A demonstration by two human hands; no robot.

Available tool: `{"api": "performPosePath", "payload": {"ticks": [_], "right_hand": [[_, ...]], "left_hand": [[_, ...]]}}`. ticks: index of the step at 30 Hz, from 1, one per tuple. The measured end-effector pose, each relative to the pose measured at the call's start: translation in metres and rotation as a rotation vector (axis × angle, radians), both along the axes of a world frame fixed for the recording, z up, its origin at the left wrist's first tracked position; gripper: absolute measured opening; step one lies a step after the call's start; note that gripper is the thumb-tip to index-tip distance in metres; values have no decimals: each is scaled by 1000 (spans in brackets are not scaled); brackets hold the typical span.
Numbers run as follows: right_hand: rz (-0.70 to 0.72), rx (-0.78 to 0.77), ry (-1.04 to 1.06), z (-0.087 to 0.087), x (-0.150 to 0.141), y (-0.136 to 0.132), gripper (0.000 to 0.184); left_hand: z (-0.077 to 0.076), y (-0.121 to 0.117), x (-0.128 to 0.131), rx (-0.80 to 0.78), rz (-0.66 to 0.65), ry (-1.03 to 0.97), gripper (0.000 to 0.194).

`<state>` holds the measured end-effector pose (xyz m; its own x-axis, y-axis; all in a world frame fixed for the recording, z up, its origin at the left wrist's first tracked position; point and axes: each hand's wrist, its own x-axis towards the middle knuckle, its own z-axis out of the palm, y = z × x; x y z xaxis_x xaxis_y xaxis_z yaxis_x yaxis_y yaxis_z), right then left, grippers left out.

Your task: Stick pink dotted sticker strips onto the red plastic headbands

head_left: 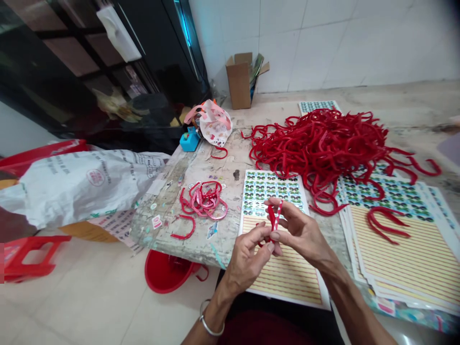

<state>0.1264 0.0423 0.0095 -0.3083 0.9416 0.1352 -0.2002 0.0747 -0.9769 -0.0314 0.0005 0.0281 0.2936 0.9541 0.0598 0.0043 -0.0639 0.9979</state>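
Observation:
In front of me a curved red band (271, 218) is held up between both hands. A narrow red strip with white marks (278, 213) runs along it. My left hand (249, 254) pinches the band's lower part, thumb and fingers pressed together. Higher up, my right hand (300, 230) has thumb and fingers closed on the band and the strip. Under the hands lies a printed sheet (283, 282) with rows of green-blue stickers at its top and yellow-and-red stripes below. Part of the band is hidden by my fingers.
A large heap of red bands (323, 139) lies behind the sheet. A smaller pile of bands (204, 199) is at left. More printed sheets (402, 249) are stacked at right. A cardboard box (239, 84) stands by the wall; a red bucket (167, 273) sits below the table edge.

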Motion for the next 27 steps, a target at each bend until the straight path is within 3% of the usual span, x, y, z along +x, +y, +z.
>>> {"api": "performPosePath", "payload": {"ticks": [7, 13, 27], "right_hand": [[-28, 6, -10, 2, -3, -3, 60], [-46, 68, -34, 2, -4, -2, 57], [-87, -50, 26, 2, -7, -1, 53]], "left_hand": [[-4, 1, 1, 28, 24, 61, 21], [-8, -1, 3, -90, 31, -136, 19], [-19, 0, 0, -119, 21, -201, 14]]}}
